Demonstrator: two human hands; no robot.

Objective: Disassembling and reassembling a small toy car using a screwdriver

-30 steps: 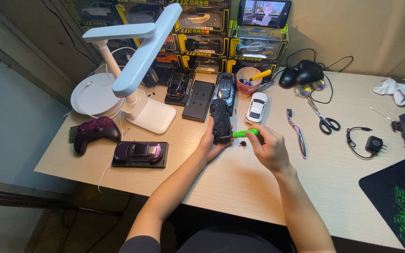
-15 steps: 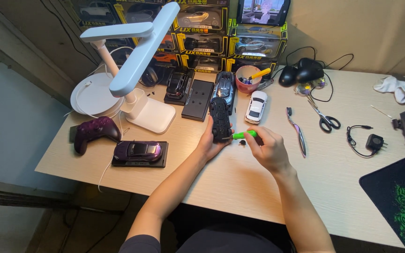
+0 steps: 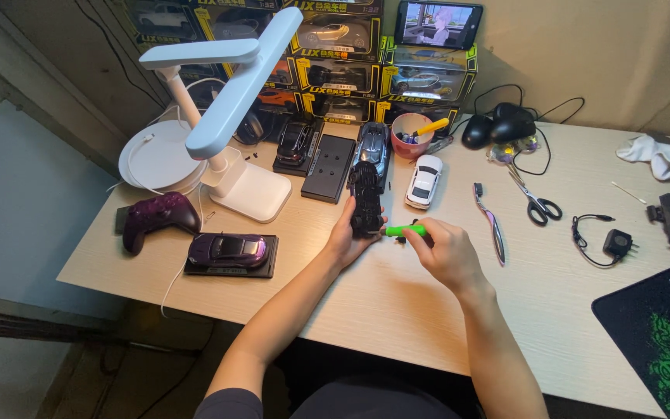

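Observation:
My left hand (image 3: 348, 234) grips a black model car (image 3: 364, 195) held upside down, its underside facing me, just above the wooden desk (image 3: 397, 302). My right hand (image 3: 445, 252) holds a small screwdriver with a green handle (image 3: 405, 230), its tip pointing left against the near end of the car. Both hands meet at the middle of the desk.
A white desk lamp (image 3: 226, 132) stands left of the hands. Near it lie a purple game controller (image 3: 158, 217) and a purple model car on a black base (image 3: 230, 252). A white model car (image 3: 423, 180), scissors (image 3: 535, 200), a pink cup (image 3: 412, 136) and stacked car boxes (image 3: 350, 46) sit behind.

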